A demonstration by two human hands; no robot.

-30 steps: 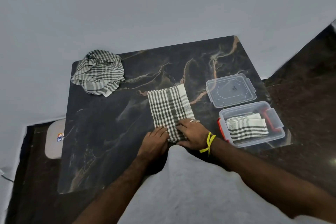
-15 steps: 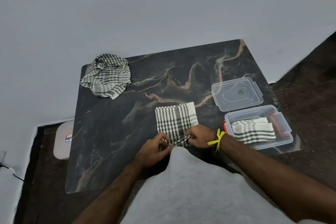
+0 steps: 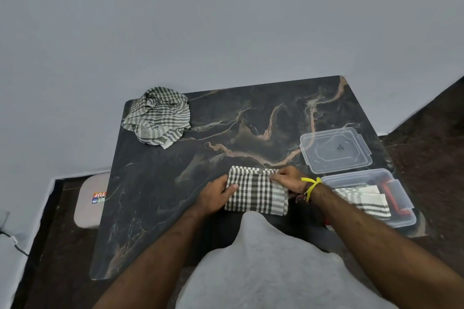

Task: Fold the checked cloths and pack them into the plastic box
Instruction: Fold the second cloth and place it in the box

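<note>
- Woven checked cloth [image 3: 256, 192], folded rectangular, is lying on the dark marbled table [image 3: 160, 195].
- Left hand [image 3: 216, 195] and right hand [image 3: 288, 180] are pinching its edges.
- Grey wall [image 3: 226, 20] is standing behind.

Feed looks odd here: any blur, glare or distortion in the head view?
Head view: wide-angle bending at the table edges; dim, even light, no hard glare; cloth checks sharp; the box blurs slightly near the frame's right.

The right hand [image 3: 288, 180] covers the folded cloth's [image 3: 253, 192] upper right corner. In the plastic box [image 3: 401, 218], the forearm hides the packed cloth's [image 3: 364, 199] left end. The stool's [image 3: 88, 200] right side lies under the table [image 3: 150, 195]; its sticker print is illegible.
</note>
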